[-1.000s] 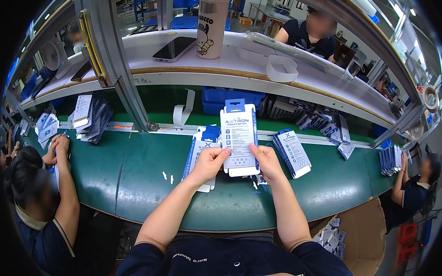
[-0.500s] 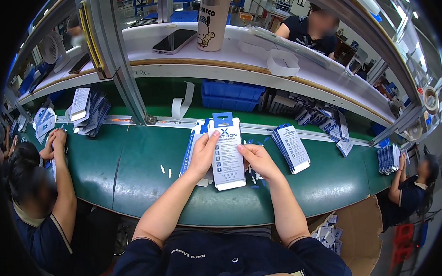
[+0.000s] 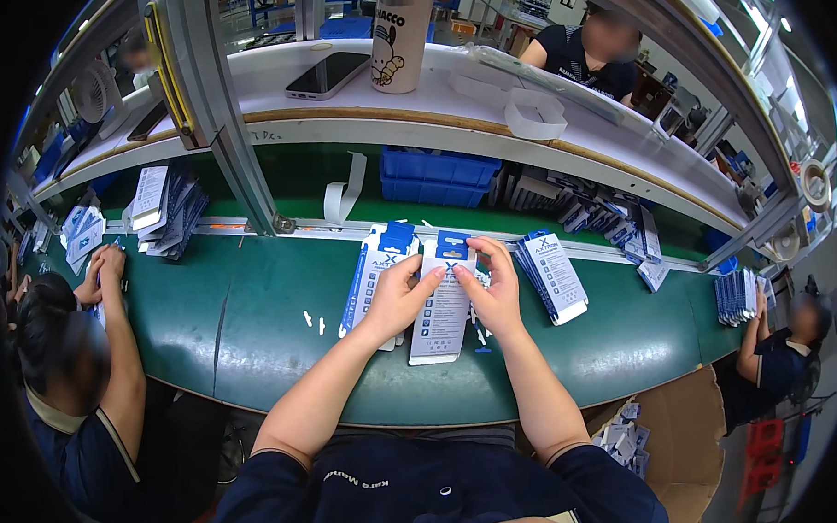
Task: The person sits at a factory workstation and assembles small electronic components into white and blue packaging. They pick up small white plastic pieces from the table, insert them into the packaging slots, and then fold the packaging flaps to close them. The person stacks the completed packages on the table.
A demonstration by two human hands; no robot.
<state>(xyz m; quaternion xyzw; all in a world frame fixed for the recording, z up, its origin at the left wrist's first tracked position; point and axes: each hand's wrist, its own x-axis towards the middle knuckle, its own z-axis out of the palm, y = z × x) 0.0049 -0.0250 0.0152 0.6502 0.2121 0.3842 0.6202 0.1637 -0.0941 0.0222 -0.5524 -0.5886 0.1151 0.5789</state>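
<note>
A flat white and blue cardboard box (image 3: 442,329) with a hang tab at its top is held in front of me, over the green bench. My left hand (image 3: 406,298) grips its left edge, thumb on the front face. My right hand (image 3: 494,287) grips the upper right side, its thumb near the top and its fingers curled round by the tab. Just left of it lies a stack of similar boxes (image 3: 379,265), partly hidden by my left hand. Small white and blue cut-out scraps (image 3: 482,340) are scattered beside and behind the held box.
Another fanned stack of boxes (image 3: 554,277) lies to the right. A blue bin (image 3: 440,177) stands beneath the shelf, with more boxes beside it. A large carton (image 3: 684,446) with scraps is at the lower right. Co-workers sit at both sides and across the bench.
The held box has shifted slightly right and down, uncovering more of the stack at left. My right hand has moved up from the box's side to near its top tab.
</note>
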